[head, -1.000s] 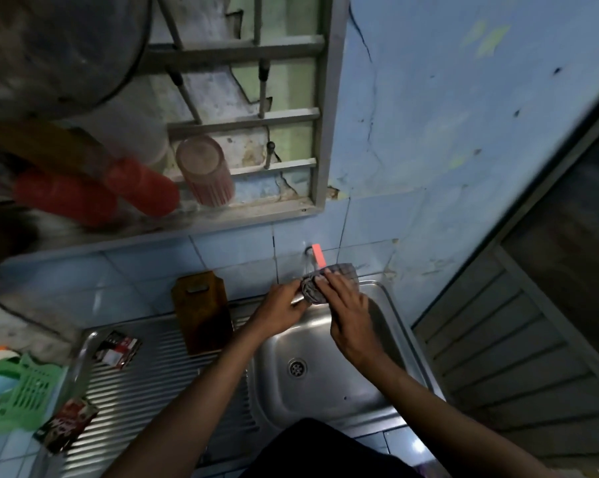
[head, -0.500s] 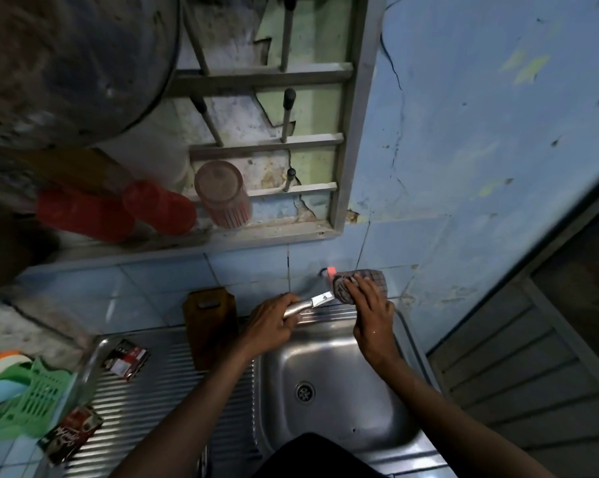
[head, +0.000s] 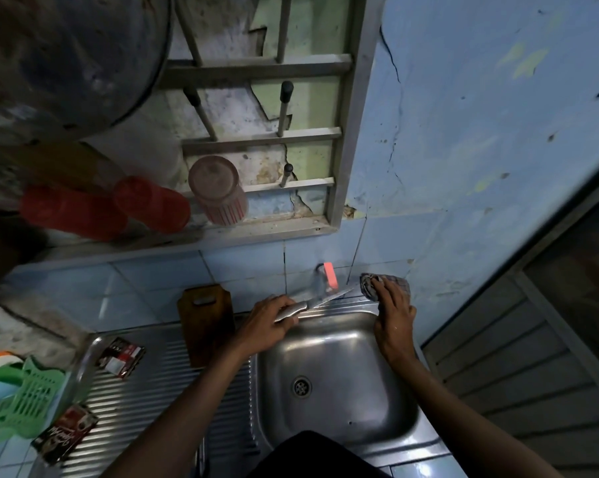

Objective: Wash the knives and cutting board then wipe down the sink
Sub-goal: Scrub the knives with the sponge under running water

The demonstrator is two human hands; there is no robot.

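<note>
A second ago both my hands were bunched together at the far rim of the sink [head: 329, 426], the cloth [head: 386, 286] wrapped around the blade. Now they have parted: my right hand [head: 392, 317] has slid the cloth off to the far right corner of the sink rim, against the tiled wall, and the knife [head: 311, 301] lies bare in my left hand [head: 268, 322]. I judge that the wiping of this blade is finished, or nearly so, and the knife is ready to be set aside.

My left fingers [head: 284, 317] are curled tight around the metal handle, thumb side uppermost, with the blade pointing right and away, passing just beneath the tap [head: 325, 279] with its pink lever. My right fingers [head: 389, 293] are together and flattened, pressing the crumpled cloth down onto the rim; they rest on it rather than gripping it.

The cutting board [head: 206, 326] stands leaning against the wall tiles on the far side of the ribbed drainer [head: 146, 401], just left of my left hand, dry-looking as far as I can tell.
</note>
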